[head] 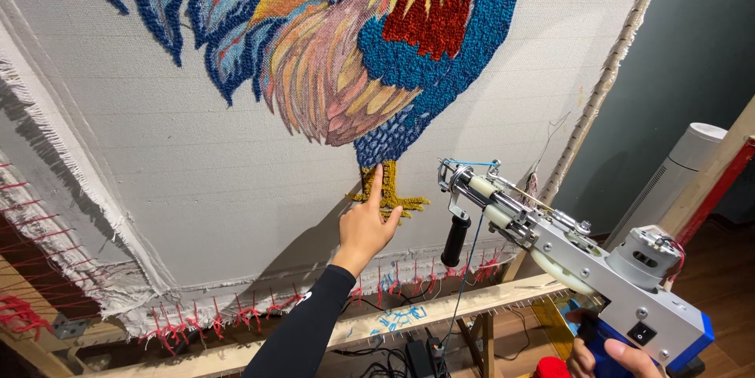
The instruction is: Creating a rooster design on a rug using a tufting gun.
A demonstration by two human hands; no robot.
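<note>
Left hand: the left hand (pixel 366 224) points one finger up; the other fingers are curled and hold nothing. The fingertip touches the rooster's yellow leg (pixel 388 189).
Cloth: the white tufting cloth (pixel 157 165) is stretched on a wooden frame (pixel 440 311).
Right hand: the right hand (pixel 609 361) is wrapped around the blue handle of the tufting gun (pixel 566 256), low at the right, near the cloth.

A white tower fan (pixel 683 164) stands at the right; black cables (pixel 409 350) lie under the wooden frame rail (pixel 440 311).

Tufting gun (pixel 566 256) right of left hand (pixel 366 224) touching cloth (pixel 197 165).
</note>
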